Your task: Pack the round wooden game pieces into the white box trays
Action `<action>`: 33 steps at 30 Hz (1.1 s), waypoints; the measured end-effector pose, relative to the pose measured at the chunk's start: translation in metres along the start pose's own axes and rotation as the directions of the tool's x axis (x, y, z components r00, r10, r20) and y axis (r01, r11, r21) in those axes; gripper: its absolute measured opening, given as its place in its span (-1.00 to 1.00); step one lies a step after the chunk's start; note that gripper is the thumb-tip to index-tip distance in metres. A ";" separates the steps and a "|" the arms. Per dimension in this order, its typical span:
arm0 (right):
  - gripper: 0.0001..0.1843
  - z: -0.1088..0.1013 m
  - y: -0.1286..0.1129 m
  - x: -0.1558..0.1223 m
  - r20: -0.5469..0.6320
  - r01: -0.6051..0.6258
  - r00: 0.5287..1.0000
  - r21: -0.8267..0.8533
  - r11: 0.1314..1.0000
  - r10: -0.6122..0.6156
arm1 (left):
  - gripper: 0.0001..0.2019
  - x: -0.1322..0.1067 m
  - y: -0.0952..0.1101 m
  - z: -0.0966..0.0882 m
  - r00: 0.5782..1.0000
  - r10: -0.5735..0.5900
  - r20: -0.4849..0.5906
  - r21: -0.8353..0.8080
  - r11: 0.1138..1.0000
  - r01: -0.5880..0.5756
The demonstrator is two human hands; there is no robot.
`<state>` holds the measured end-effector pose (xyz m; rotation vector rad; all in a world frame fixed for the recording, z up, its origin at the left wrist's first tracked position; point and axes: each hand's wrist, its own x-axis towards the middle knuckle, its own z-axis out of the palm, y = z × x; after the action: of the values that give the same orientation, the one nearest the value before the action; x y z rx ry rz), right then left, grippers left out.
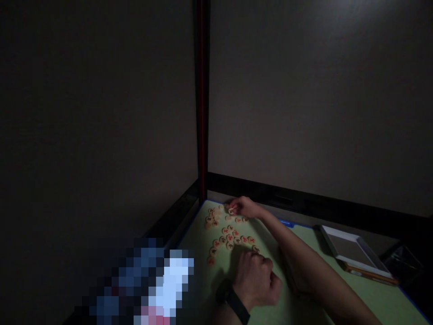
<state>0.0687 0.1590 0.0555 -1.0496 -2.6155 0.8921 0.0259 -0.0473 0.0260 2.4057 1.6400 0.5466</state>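
My right hand (pixel 247 207) reaches to the far end of the green table mat. Its fingertips pinch a round wooden Chinese chess piece (pixel 232 211) with a dark character. Nearer to me, my left hand (pixel 256 276), with a dark watch on the wrist, is curled with its back up; its palm is hidden. One chess piece (pixel 256 249) lies right at its knuckles; I cannot tell whether they touch. Several pieces (pixel 230 237) with red or dark characters are spread in the middle of the mat. Another cluster (pixel 213 216) crowds the far left corner.
A white shallow tray (pixel 355 246) rests on a brown wooden item (pixel 370 274) at the right. Dark partition walls (pixel 304 113) close off the back and left. A blurred patch (pixel 169 284) covers the lower left. Something brown sits under my right forearm.
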 end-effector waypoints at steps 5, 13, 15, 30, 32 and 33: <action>-0.59 -0.002 0.018 -0.040 0.132 -0.063 0.990 0.157 0.986 0.043 | -0.73 0.000 0.000 0.001 1.000 0.026 0.000 0.003 1.000 -0.026; -0.72 0.012 0.024 -0.069 0.184 -0.122 0.978 0.151 0.981 0.093 | -0.72 -0.003 0.004 0.001 0.999 0.035 0.040 -0.006 0.999 -0.035; -0.74 0.011 0.023 -0.067 0.178 -0.112 0.980 0.105 0.988 0.092 | -0.71 -0.003 0.004 0.001 0.998 0.024 0.051 -0.008 1.000 -0.024; -0.78 0.025 -0.019 -0.004 -0.008 -0.033 0.999 -0.336 0.941 0.032 | -0.70 -0.001 0.005 -0.004 0.996 0.022 0.087 -0.003 1.000 -0.022; -0.78 0.020 -0.016 -0.003 0.000 -0.029 1.000 -0.289 0.957 0.030 | -0.70 -0.002 0.005 -0.004 0.996 0.023 0.085 -0.015 1.000 -0.022; -0.76 0.017 -0.014 -0.003 0.002 -0.029 1.000 -0.255 0.966 0.031 | -0.70 -0.002 0.005 -0.004 0.996 0.025 0.082 -0.017 1.000 -0.023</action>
<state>0.0568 0.1410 0.0505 -1.1493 -2.7810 0.5738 0.0283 -0.0510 0.0312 2.4052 1.5695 0.4562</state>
